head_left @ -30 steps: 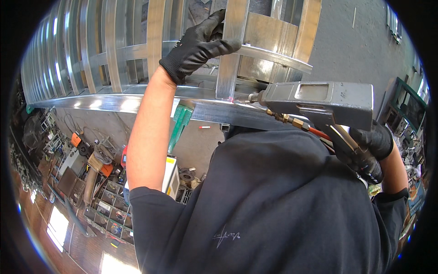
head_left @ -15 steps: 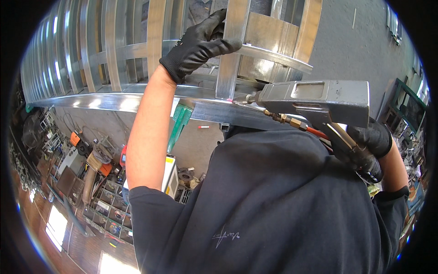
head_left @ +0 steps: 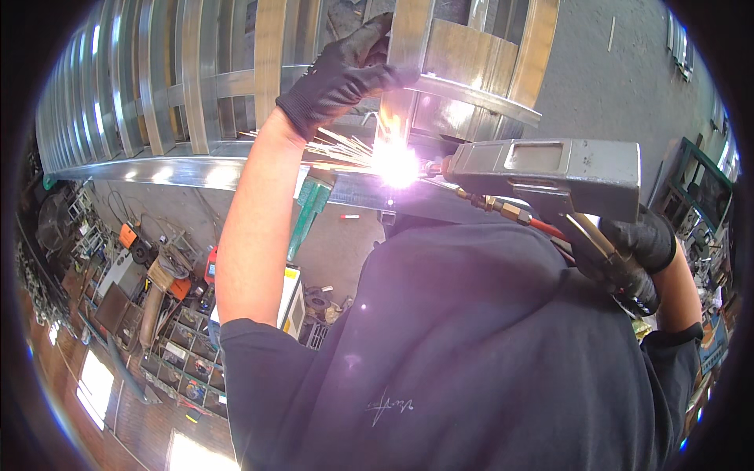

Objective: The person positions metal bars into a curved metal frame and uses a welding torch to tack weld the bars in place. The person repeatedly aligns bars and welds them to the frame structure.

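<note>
My left hand [head_left: 342, 78], in a black glove, is closed around an upright flat metal bar [head_left: 410, 43], with its thumb across the bar's near face. In my gloved right hand [head_left: 632, 247] is the handle of a grey welding gun [head_left: 581, 169], its nozzle pointing left at the bar's foot. There the bar meets a long metal rail [head_left: 463, 206]. A white-violet flash [head_left: 395, 163] hides that joint and the nozzle's tip, and sparks fly left past my left forearm. A brass fitting [head_left: 503, 210] and an orange hose run beneath the gun.
More upright bars [head_left: 192, 78] of the metal frame stretch away left, joined by a crosswise strip [head_left: 479, 96]. A green clamp-like piece [head_left: 310, 208] hangs below the rail. Parts bins [head_left: 184, 357] and a white machine [head_left: 294, 306] stand on the floor at lower left.
A bright welding flash with flame and sparks has sprung up at the bar's foot, where only a small red glow showed. Both hands and the gun have hardly moved.
</note>
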The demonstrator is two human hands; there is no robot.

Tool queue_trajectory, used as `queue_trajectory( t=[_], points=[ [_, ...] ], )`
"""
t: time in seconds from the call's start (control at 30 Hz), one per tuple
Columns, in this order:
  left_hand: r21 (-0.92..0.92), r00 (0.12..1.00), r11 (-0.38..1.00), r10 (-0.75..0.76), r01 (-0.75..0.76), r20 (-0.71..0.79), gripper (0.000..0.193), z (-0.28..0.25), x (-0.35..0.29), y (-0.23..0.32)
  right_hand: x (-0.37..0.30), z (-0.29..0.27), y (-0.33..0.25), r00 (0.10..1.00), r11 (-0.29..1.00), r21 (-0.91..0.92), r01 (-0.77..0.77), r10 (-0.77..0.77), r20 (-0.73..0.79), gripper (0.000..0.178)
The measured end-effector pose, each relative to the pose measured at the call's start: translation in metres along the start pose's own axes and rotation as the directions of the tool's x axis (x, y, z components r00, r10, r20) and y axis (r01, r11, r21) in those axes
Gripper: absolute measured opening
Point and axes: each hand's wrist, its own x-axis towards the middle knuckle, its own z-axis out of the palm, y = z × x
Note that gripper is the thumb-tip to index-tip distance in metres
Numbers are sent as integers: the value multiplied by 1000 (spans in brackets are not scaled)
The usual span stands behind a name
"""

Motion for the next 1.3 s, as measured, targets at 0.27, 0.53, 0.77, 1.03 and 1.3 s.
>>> queue_trajectory(
  t=[0.27,0.53,0.77,1.03,1.3],
  points=[
    [42,997,996,80,-79,-8,93,-2,-1,-8,2,9,-9,999,1000,-28,10,-8,48,60],
    [73,999,997,30,-28,-27,86,1,-3,-3,0,6,-10,999,998,-37,-49,49,-1,63],
    [80,999,996,49,-48,-17,87,0,-1,-4,-5,6,1,994,998,-68,8,-15,-107,67],
    [190,993,980,78,-61,-85,97,5,-6,-1,-23,-17,21,976,918,-390,71,-144,-161,62],
    [216,993,973,95,-78,-72,101,2,-3,-5,-41,-52,67,966,916,-361,177,-231,-112,57]
  ],
)
